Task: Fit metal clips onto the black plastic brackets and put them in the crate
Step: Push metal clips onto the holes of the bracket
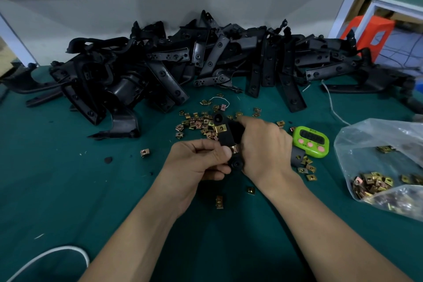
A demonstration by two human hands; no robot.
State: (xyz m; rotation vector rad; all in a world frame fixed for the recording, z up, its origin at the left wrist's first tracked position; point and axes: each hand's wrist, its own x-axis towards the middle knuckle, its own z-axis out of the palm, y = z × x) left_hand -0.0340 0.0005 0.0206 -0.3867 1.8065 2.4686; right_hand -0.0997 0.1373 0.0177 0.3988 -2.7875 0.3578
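Observation:
A black plastic bracket (226, 138) is held upright-tilted above the green table between both hands. My right hand (263, 146) grips its right side. My left hand (199, 160) holds its lower part, the thumb pressing a copper-coloured metal clip (234, 149) against the bracket's edge. One brass clip (220, 129) sits fitted higher on the bracket. Loose metal clips (196, 122) lie scattered on the table behind the hands. A big heap of black brackets (206, 64) fills the back of the table. No crate is in view.
A clear plastic bag (384, 167) with several clips lies at the right. A green timer (311, 141) sits beside my right hand. Stray clips (305, 165) lie near it. A white cable (52, 256) curls at the lower left. An orange stool (370, 33) stands far right.

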